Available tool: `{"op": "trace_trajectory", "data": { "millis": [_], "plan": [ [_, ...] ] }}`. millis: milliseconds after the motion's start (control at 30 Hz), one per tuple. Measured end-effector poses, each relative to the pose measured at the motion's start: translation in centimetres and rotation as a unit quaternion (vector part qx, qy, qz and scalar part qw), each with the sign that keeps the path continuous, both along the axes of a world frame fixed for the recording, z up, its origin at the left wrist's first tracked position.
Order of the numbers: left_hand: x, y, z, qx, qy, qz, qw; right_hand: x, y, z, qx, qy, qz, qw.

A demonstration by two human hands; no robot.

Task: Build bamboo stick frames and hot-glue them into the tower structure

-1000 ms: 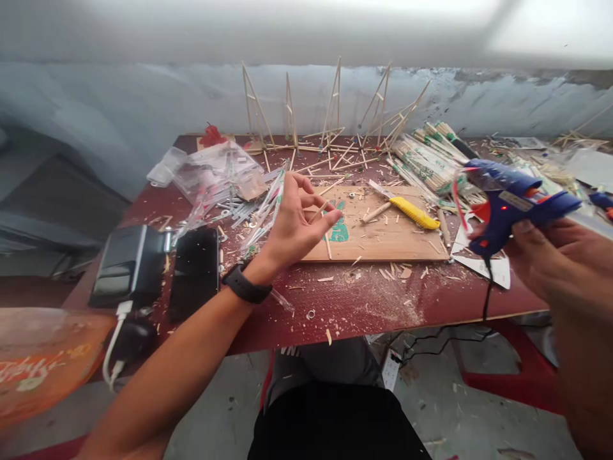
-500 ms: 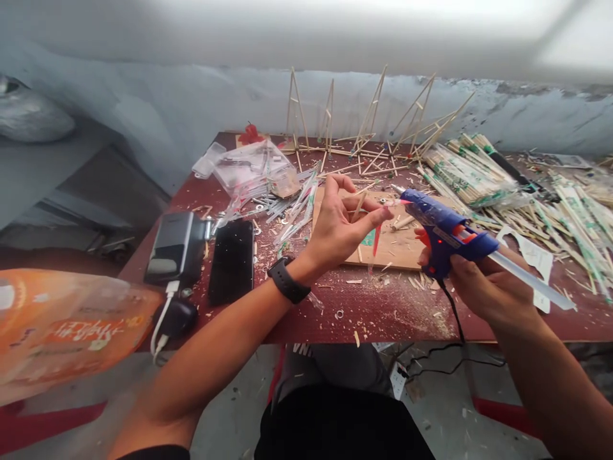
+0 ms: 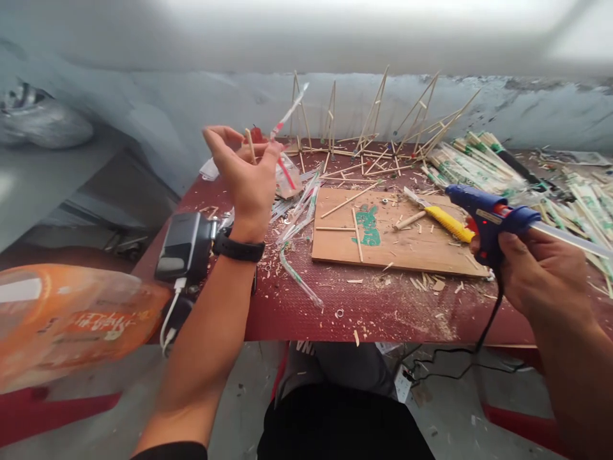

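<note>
My left hand point(image 3: 251, 185) is raised over the left side of the table. Its thumb and finger pinch a thin clear plastic strip with red marks point(image 3: 288, 114), one end of which points up. A short wooden stick point(image 3: 250, 145) shows among the same fingers. At the right, my right hand point(image 3: 541, 268) is wrapped round a blue hot glue gun point(image 3: 493, 214) with a clear glue stick point(image 3: 572, 237) in its back. The nozzle points left, above a yellow utility knife point(image 3: 447, 222) on the wooden board point(image 3: 397, 252). Thin sticks point(image 3: 358, 235) lie crossed on the board.
Triangular stick frames point(image 3: 330, 118) stand along the wall. Bundles of wrapped sticks point(image 3: 472, 163) lie at the back right. A power bank point(image 3: 179, 246) and an orange bag point(image 3: 81, 326) are at the left. The glue gun's cord point(image 3: 491, 316) hangs over the front edge.
My left hand has moved left and up from the board, carrying the plastic strip away from the nozzle. My right hand has shifted right with the glue gun, uncovering the yellow knife.
</note>
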State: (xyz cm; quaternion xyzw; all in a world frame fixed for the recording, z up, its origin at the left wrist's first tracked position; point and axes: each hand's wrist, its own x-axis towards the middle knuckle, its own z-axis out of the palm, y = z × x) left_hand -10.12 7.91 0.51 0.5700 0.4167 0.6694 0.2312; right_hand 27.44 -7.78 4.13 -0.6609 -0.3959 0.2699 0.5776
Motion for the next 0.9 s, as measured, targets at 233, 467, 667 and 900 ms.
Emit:
{"op": "trace_trajectory", "data": {
  "millis": [233,467,667,900],
  "plan": [
    [-1.9,-1.6,2.1,0.007,0.107,0.234,0.966,1.6,0.6,-0.1,-0.003,-0.006,0.01,1.0],
    [-3.3,-1.4,1.7,-0.018,0.164,0.339,0.926,2.7,0.8,-1.0,-0.02,-0.014,0.005,1.0],
    [-2.9,-1.5,1.2,-0.03,0.177,0.311,0.933,2.0,1.5,-0.4,0.004,0.03,-0.051,0.998],
    [-1.1,0.0,-0.6,-0.004,0.156,0.242,0.958,0.9,2.0,2.1,-0.034,0.017,0.007,0.999]
  ]
}}
